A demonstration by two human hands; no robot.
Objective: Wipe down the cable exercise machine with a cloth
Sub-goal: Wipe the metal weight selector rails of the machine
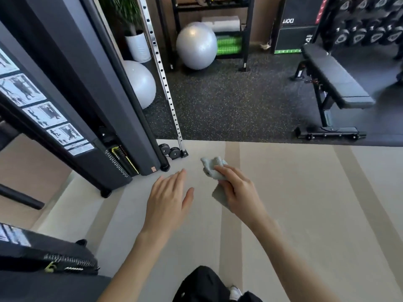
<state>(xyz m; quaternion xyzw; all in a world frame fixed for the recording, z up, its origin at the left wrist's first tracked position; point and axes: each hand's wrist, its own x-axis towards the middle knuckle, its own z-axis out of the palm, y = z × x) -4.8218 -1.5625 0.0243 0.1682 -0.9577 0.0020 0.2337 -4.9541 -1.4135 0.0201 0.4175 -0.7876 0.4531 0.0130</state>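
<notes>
The black cable machine fills the left side, with a white exercise chart on its panel and a perforated silver rail running down to its foot. My right hand grips a crumpled pale blue cloth in mid-air, right of the machine's base. My left hand hovers with straight fingers, empty, just below the machine's lower corner and touching nothing.
A second black weight stack sits at lower left. Two grey exercise balls stand behind the machine, near a black shelf. A black bench and a dumbbell rack occupy the right. Beige striped floor lies below.
</notes>
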